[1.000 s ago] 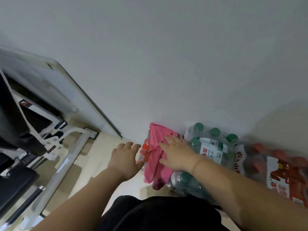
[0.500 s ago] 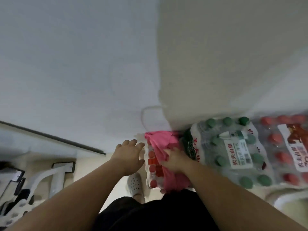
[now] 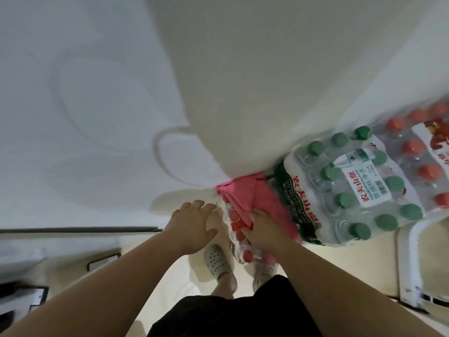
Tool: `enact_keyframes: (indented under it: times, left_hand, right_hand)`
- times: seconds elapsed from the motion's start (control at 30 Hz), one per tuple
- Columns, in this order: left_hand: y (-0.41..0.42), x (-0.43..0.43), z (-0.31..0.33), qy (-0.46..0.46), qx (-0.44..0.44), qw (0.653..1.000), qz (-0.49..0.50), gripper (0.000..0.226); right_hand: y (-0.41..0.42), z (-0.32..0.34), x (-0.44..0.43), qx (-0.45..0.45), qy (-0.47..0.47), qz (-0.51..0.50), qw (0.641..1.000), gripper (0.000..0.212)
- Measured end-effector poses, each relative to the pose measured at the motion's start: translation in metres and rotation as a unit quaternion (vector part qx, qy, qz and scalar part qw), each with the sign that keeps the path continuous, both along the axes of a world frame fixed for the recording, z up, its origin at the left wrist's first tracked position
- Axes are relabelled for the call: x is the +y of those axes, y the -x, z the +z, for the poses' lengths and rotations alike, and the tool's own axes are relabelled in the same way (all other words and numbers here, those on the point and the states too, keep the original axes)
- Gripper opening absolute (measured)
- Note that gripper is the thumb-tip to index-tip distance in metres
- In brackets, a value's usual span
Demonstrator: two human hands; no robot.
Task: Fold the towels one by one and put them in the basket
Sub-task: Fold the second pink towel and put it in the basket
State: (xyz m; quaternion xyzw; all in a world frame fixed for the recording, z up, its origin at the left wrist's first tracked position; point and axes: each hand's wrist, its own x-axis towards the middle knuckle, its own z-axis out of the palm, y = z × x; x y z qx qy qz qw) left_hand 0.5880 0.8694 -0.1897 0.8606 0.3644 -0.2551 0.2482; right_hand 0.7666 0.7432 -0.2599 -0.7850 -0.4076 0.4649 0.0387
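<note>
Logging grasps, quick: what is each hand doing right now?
Left hand: open, holding nothing.
Right hand: fingers curled on the pink towel, gripping it.

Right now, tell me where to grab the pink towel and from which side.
Take the pink towel by its near fold, where the right hand curls in, coming from above. Its far end butts the wall and its right edge lies against the green-capped bottle pack, so that fold likely lifts freest.
</note>
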Motion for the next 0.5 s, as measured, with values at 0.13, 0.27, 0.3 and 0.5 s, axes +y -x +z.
enact_keyframes:
  times: [0.13,0.27,0.3,0.5]
  left_hand:
    - [-0.004,-0.006,0.002,0.012,-0.068,0.997,0.024,0.065]
    - [-0.014,-0.014,0.016,0.044,-0.141,0.988,0.049,0.060]
    - [-0.016,-0.016,0.020,0.051,-0.160,0.985,0.042,0.059]
    - [-0.038,-0.045,0.056,0.144,-0.250,0.957,-0.014,0.038]
  right_hand:
    - [0.002,0.034,-0.018,0.162,-0.031,-0.044,0.985,0.022]
    - [-0.002,0.068,-0.037,0.132,-0.046,0.016,0.990,0.024]
    - [-0.004,0.078,-0.039,0.121,-0.053,0.027,0.991,0.026]
    - [-0.015,0.145,-0.049,0.100,-0.153,0.080,0.980,0.028]
